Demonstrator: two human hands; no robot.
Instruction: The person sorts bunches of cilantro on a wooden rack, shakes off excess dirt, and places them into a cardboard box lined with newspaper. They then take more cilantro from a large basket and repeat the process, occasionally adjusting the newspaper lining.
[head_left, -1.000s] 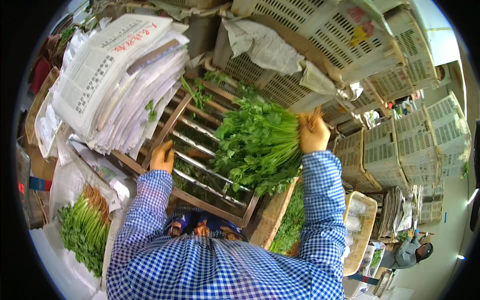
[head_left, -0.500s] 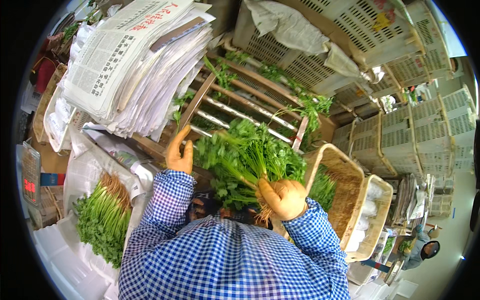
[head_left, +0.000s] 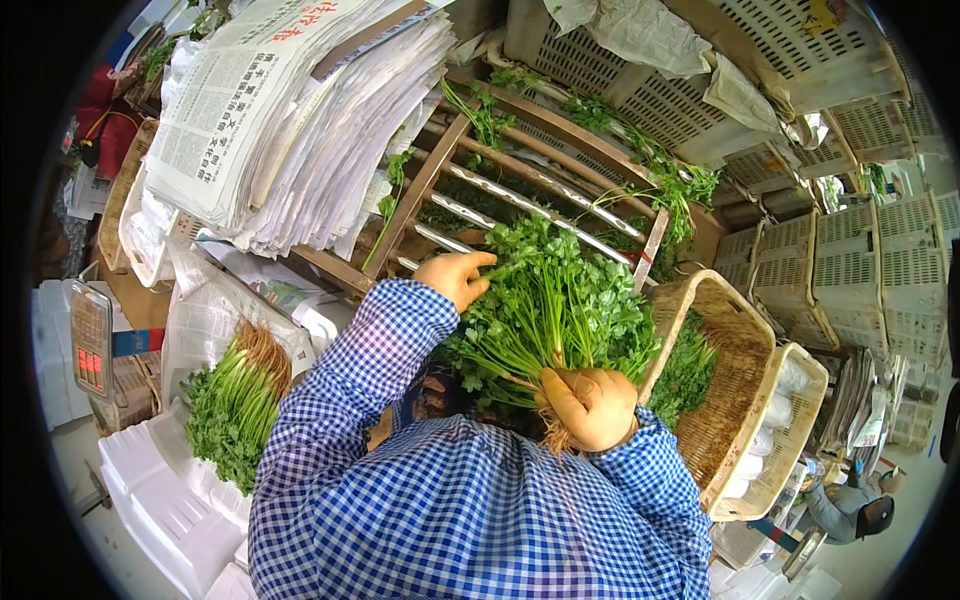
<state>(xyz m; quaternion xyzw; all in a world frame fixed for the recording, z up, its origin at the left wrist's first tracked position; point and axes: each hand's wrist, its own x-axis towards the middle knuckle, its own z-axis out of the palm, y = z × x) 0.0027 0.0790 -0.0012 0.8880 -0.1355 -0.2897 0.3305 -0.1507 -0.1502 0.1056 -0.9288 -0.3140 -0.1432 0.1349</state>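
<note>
A bunch of coriander-like leafy greens point(head_left: 550, 310) is fanned out before my body, its stems gathered toward me. My right hand point(head_left: 592, 408) is closed round the stem bases, and pale brown roots point(head_left: 556, 434) hang below the fist. At the bunch's left edge is my left hand point(head_left: 455, 278), its fingers bent toward the outer leaves with thumb and index apart. Its fingertips reach the leaf edge; whether they touch a leaf is unclear. Beneath the greens is a slatted rack point(head_left: 415, 205) of wooden and metal bars, with loose sprigs on it.
A tall stack of newspapers point(head_left: 290, 120) rises at the far left. Another rooted bunch of greens point(head_left: 235, 405) lies on paper at left, near a scale point(head_left: 92, 340). At right stand a brown basket point(head_left: 735, 400) and stacked plastic crates point(head_left: 840, 260). A co-worker point(head_left: 850, 505) is farther off.
My left hand has moved right, from beside the greens to their leaf edge, its fingers now bent. The right hand still grips the stems. The view has shifted slightly.
</note>
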